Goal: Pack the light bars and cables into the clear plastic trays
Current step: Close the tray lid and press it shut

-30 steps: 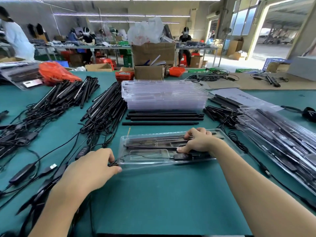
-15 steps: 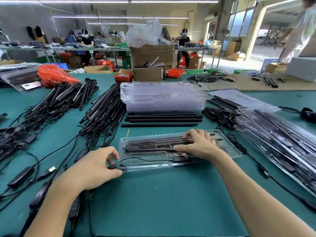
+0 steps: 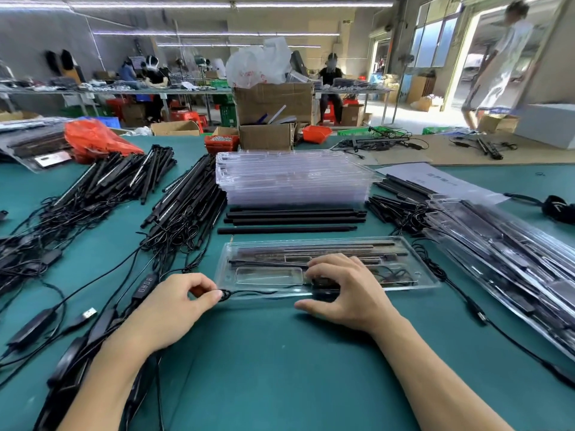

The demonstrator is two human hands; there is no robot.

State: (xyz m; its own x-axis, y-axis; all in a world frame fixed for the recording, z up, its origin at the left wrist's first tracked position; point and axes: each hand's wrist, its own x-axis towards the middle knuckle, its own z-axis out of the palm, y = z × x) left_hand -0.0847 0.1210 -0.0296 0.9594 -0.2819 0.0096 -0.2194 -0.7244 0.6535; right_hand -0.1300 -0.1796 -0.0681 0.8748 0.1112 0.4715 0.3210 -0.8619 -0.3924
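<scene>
A clear plastic tray (image 3: 417, 272) lies on the green table in front of me with black light bars (image 3: 311, 247) in its slots. My left hand (image 3: 174, 309) pinches a thin black cable (image 3: 249, 293) at the tray's front left corner. My right hand (image 3: 345, 290) sits over the tray's front middle, its curled fingers round a small black controller (image 3: 325, 290) on that cable. A stack of empty clear trays (image 3: 292, 178) stands behind, with several loose black bars (image 3: 292, 217) lying between the stack and the tray.
Piles of black light bars with tangled cables (image 3: 102, 194) cover the left side. Filled trays (image 3: 510, 253) lie stacked at the right. Cardboard boxes (image 3: 270, 110) stand at the table's far edge. A person (image 3: 497, 63) walks at the far right.
My right hand has come back from the tray's bars to its front edge, onto the controller. My left hand has slid right along the cable to the tray's corner.
</scene>
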